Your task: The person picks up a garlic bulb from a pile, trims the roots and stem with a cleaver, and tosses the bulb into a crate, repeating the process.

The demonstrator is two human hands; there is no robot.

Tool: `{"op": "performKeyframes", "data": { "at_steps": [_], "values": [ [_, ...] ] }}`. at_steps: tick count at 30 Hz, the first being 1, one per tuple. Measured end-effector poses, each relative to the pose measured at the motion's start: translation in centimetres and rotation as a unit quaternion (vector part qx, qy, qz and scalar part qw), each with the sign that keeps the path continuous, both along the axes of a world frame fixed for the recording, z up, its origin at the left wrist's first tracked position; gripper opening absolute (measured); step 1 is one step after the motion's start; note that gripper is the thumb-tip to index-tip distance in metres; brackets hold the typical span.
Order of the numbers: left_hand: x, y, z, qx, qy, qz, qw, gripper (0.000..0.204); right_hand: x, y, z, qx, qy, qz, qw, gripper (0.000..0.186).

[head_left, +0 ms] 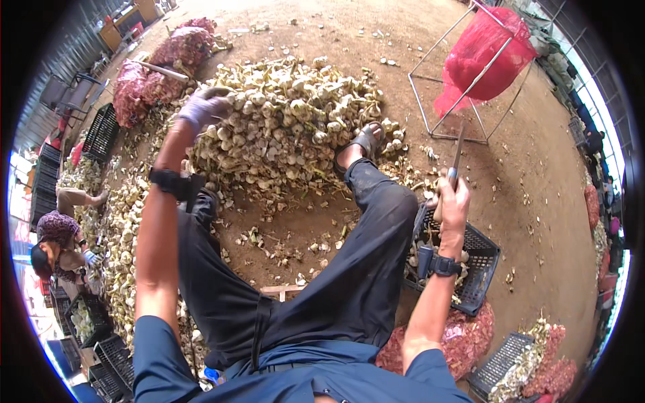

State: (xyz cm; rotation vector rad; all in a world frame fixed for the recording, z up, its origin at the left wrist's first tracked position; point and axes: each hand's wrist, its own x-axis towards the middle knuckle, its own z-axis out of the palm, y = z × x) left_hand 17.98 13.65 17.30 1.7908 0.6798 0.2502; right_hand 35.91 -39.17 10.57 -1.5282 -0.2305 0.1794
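Garlic [285, 127] lies heaped at 12 o'clock. At 10, by the heap's edge, the gloved left hand [207, 107] bends its fingers; I cannot tell whether they grip anything. At 3, the right hand [455, 201] is closed around a knife [457, 158] pointing to 12. A crate [485, 262] sits at 4, a co-worker [60, 230] at 9.

papery garlic bulbs [269, 134], metal knife blade [459, 149], plastic crate [482, 263], matt cloth trousers [349, 269]
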Motion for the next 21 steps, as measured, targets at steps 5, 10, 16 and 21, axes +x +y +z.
{"op": "performKeyframes", "data": {
  "at_steps": [5,10,16,21],
  "values": [
    [-10.7,3.8,8.3,0.044,-0.048,0.079,0.995,0.040,-0.1,-8.1,-10.9,-0.340,-0.026,-0.098,0.935,0.033],
    [-17.7,4.6,6.8,0.025,-0.034,0.095,0.995,0.039,-3.2,-13.8,-18.6,-0.481,-0.086,-0.179,0.854,0.038],
    [-18.2,2.5,5.0,-0.018,-0.025,0.089,0.996,0.035,-5.3,-15.5,-19.7,-0.530,-0.060,-0.135,0.835,0.031],
    [-16.1,4.0,3.8,-0.018,-0.008,0.056,0.998,0.036,-1.6,-13.6,-13.7,-0.546,-0.138,-0.093,0.821,0.033]
  ]
}}
